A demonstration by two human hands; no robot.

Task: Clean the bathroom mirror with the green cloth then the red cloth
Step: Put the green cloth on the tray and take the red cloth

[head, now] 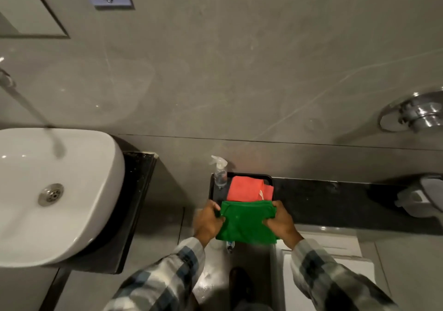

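A grey stone-look tiled wall [239,58] filled most of the view, with the lower corner of a framed bathroom mirror [31,6] showing at its upper left. Below that sat a white ceramic basin [72,190] on a black slab, with a chrome tap [28,104] reaching out over it. A black polished stone ledge [335,202] ran along the foot of the wall to the right, and a black shallow tray [213,190] rested on the ledge's left end.

In the tray's back left corner stood a clear plastic spray bottle [220,174]. Just beside it lay a folded red cloth [247,190], filling the back of the tray and touching nothing but the tray itself, as far as could be seen.

At the tray's front edge a green cloth [244,224] was gripped from both sides: the left hand [208,222] was closed on its left edge, and the right hand [280,222] was closed on its right edge, fingers curled into the fabric, which bunched at both holds.

Judging by this, the task was at its very beginning: the green cloth was only being collected, well below and to the right of the mirror. Wiping the mirror with it, and then with the red cloth, all appeared to remain.
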